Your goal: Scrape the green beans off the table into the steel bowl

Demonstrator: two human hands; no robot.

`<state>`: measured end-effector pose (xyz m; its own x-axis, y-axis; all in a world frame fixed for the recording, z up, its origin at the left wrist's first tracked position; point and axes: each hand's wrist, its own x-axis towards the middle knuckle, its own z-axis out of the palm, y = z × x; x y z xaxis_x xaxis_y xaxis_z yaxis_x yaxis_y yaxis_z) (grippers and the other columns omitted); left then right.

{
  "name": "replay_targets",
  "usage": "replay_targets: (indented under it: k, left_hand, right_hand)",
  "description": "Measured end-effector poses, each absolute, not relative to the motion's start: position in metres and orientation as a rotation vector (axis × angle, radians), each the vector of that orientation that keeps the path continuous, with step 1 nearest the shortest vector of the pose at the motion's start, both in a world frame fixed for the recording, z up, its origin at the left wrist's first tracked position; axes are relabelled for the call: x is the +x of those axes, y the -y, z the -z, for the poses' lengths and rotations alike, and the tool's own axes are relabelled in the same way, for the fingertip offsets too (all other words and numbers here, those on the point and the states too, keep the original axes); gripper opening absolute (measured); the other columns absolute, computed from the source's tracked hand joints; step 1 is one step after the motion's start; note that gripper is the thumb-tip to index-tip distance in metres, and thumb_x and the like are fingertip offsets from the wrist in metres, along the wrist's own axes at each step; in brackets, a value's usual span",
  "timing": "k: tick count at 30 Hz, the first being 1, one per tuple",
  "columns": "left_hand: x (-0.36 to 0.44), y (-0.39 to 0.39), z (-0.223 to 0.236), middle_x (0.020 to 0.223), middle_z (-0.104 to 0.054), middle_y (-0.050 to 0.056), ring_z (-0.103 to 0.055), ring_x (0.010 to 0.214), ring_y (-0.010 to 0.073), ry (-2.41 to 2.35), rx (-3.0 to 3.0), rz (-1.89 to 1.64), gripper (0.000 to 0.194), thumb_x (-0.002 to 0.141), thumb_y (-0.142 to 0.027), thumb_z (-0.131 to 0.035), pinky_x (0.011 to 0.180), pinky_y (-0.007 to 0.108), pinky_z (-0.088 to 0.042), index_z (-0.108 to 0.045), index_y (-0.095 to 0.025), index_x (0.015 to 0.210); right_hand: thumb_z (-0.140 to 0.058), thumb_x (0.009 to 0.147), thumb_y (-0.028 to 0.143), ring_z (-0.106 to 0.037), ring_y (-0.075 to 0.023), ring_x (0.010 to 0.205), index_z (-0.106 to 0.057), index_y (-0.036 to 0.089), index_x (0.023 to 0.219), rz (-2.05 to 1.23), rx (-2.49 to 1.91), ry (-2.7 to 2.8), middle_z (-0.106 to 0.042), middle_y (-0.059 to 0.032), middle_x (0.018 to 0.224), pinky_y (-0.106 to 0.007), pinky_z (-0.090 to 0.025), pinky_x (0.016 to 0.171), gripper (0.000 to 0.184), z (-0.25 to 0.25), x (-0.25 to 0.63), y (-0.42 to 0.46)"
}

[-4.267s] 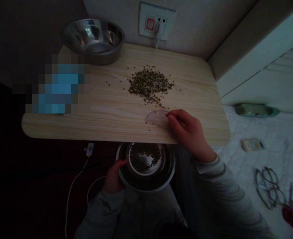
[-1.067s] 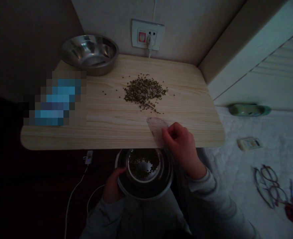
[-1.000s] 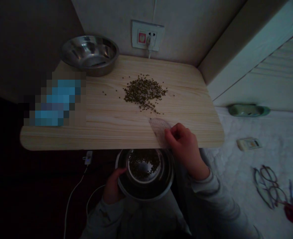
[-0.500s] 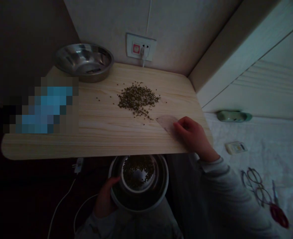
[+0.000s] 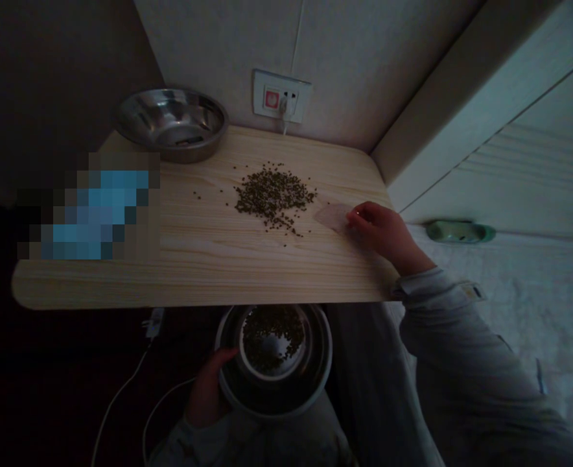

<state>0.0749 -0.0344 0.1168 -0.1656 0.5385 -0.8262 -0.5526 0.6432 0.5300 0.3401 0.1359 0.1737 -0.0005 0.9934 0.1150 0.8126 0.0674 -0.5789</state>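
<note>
My right hand (image 5: 378, 230) pinches a clear plastic protractor (image 5: 331, 216) over the right part of the wooden tabletop. Just left of the protractor lies a loose pile of small dark green beans or seeds (image 5: 271, 191), with stray ones around it. Below the table's front edge my left hand (image 5: 209, 389) grips the left rim of a metal bowl (image 5: 323, 383) held above my lap. A smaller round, pale-rimmed dish (image 5: 267, 376) sits in that bowl, with more of the dark seeds in it. The left fingers under the bowl are hidden.
A steel basin (image 5: 174, 139) stands at the tabletop's (image 5: 194, 279) back left, near a pixelated blue object (image 5: 96, 214). The wall socket (image 5: 282, 97) holds a plug. A white cable (image 5: 116, 389) hangs at lower left. A green case (image 5: 459, 231) lies on the bedding (image 5: 524, 292) at right.
My right hand has moved the protractor from near the table's front edge rightward and back, beside the pile. A few seeds near the front edge are gone. My left hand keeps holding the bowl.
</note>
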Motion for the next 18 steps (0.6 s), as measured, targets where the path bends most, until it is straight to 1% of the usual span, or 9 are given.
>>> replay_targets:
  k: [1,2,6,8,10,13,15,16,18]
  left_hand:
    - [0.075,0.034,-0.116,0.045,-0.061,0.001,-0.057,0.046,0.0136,-1.432,-0.060,-0.943,0.023,0.059,-0.005,-0.051,0.054,0.022,-0.046,-0.063,-0.018,0.044]
    - [0.076,0.034,-0.117,0.045,-0.061,0.000,-0.056,0.046,0.0129,-1.427,-0.077,-0.943,0.024,0.059,-0.004,-0.050,0.054,0.021,-0.046,-0.063,-0.018,0.044]
    - [0.081,0.031,-0.127,0.047,-0.063,-0.002,-0.055,0.046,0.0077,-1.467,0.028,-1.044,0.028,0.052,0.005,-0.051,0.050,0.012,-0.042,-0.064,-0.019,0.045]
    - [0.084,0.030,-0.132,0.043,-0.061,-0.002,-0.053,0.042,0.0065,-1.444,-0.019,-1.059,0.029,0.057,0.003,-0.051,0.046,0.011,-0.041,-0.063,-0.018,0.042]
    - [0.085,0.028,-0.136,0.041,-0.060,-0.001,-0.053,0.040,0.0070,-1.412,-0.081,-1.053,0.032,0.063,-0.002,-0.047,0.043,0.012,-0.042,-0.062,-0.017,0.039]
    - [0.084,0.026,-0.136,0.043,-0.061,-0.001,-0.055,0.042,0.0075,-1.442,-0.069,-1.041,0.033,0.061,0.002,-0.045,0.045,0.011,-0.043,-0.062,-0.017,0.041]
    - [0.082,0.024,-0.133,0.042,-0.061,-0.001,-0.054,0.041,0.0066,-1.426,-0.113,-1.020,0.033,0.060,0.003,-0.045,0.043,0.010,-0.042,-0.061,-0.016,0.039]
    - [0.082,0.024,-0.132,0.041,-0.060,-0.001,-0.053,0.040,0.0068,-1.396,-0.159,-0.995,0.034,0.062,0.002,-0.046,0.042,0.011,-0.042,-0.061,-0.016,0.038]
    - [0.081,0.022,-0.129,0.040,-0.059,0.002,-0.052,0.037,0.0093,-1.338,-0.248,-0.919,0.035,0.066,-0.002,-0.045,0.042,0.017,-0.044,-0.061,-0.015,0.037]
  right_hand:
    - [-0.048,0.073,0.035,-0.049,-0.0108,0.055,-0.052,0.016,0.069,-0.493,-1.771,1.844,-0.058,-0.0016,0.062,-0.025,-0.036,0.053,0.019,-0.173,0.339,-0.137]
    - [-0.047,0.074,0.034,-0.051,-0.0109,0.056,-0.052,0.016,0.071,-0.504,-1.749,1.827,-0.059,-0.0020,0.063,-0.025,-0.037,0.055,0.019,-0.173,0.338,-0.136]
    - [-0.045,0.076,0.036,-0.053,-0.0099,0.058,-0.049,0.017,0.074,-0.560,-1.662,1.786,-0.059,-0.0016,0.065,-0.024,-0.040,0.056,0.021,-0.175,0.324,-0.122]
    - [-0.045,0.077,0.038,-0.053,-0.0097,0.058,-0.049,0.017,0.074,-0.598,-1.639,1.792,-0.060,-0.0014,0.065,-0.024,-0.041,0.056,0.021,-0.177,0.315,-0.112]
    - [-0.045,0.077,0.037,-0.053,-0.0101,0.058,-0.050,0.017,0.074,-0.636,-1.628,1.810,-0.060,-0.0013,0.065,-0.024,-0.041,0.056,0.021,-0.178,0.307,-0.103]
    - [-0.045,0.077,0.035,-0.054,-0.0108,0.060,-0.051,0.017,0.073,-0.679,-1.623,1.831,-0.060,-0.0014,0.065,-0.024,-0.041,0.057,0.019,-0.178,0.300,-0.095]
    - [-0.045,0.077,0.034,-0.055,-0.0113,0.061,-0.050,0.017,0.073,-0.688,-1.625,1.834,-0.061,-0.0015,0.066,-0.025,-0.041,0.058,0.019,-0.177,0.297,-0.093]
    - [-0.045,0.077,0.035,-0.055,-0.0115,0.061,-0.050,0.017,0.073,-0.690,-1.624,1.837,-0.061,-0.0015,0.066,-0.025,-0.041,0.059,0.019,-0.176,0.296,-0.093]
    - [-0.045,0.078,0.035,-0.055,-0.0117,0.062,-0.050,0.018,0.074,-0.698,-1.618,1.847,-0.061,-0.0013,0.067,-0.025,-0.041,0.059,0.019,-0.174,0.294,-0.092]
